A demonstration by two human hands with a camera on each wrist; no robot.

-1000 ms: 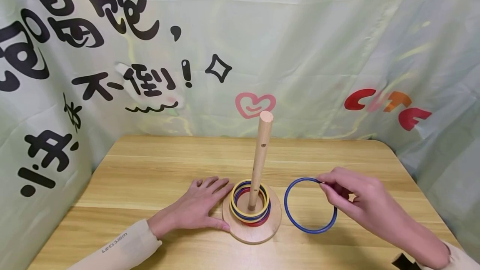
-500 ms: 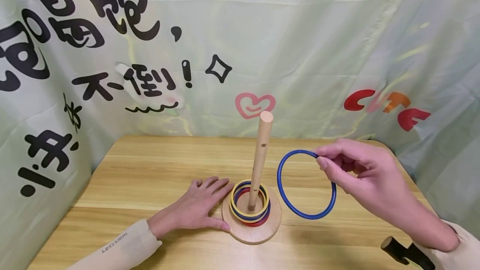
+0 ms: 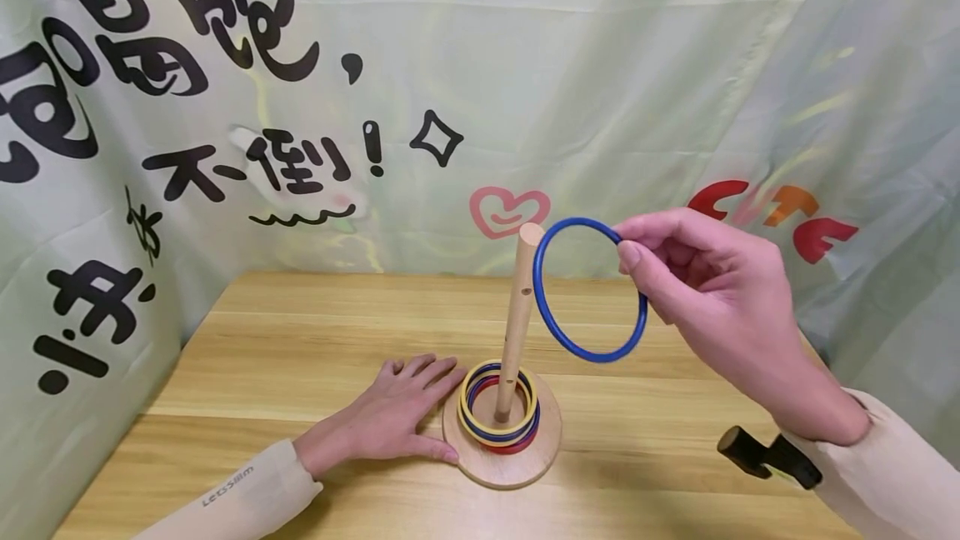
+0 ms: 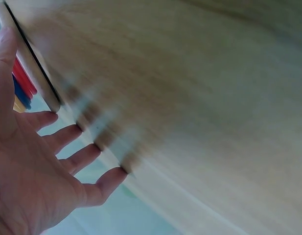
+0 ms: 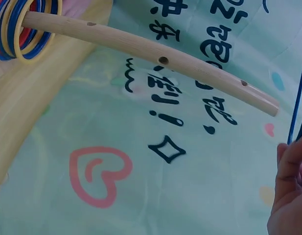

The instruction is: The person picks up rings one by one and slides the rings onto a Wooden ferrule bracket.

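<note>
My right hand (image 3: 720,298) pinches a blue ring (image 3: 551,325) between thumb and fingertips, raised above the table and tilted. The ring's left side is right beside the upper part of an upright wooden peg (image 3: 519,315). Round the foot of the peg lie several yellow, blue and red rings (image 3: 467,423), stacked on the round wooden base (image 3: 517,473). My left hand (image 3: 397,415) rests with spread fingers on the table, its thumb and fingertips at the base's left edge. In the right wrist view, only a strip of the held blue ring (image 5: 298,98) shows.
The wooden table (image 3: 315,340) has rounded far corners. A light printed curtain (image 3: 600,90) with writing and a heart hangs behind it and at both sides. A black wrist camera mount (image 3: 772,455) sticks out under the right sleeve.
My right hand has lifted the blue ring from low beside the base, up and left to near the peg's top. My left hand and the stacked rings have stayed in place.
</note>
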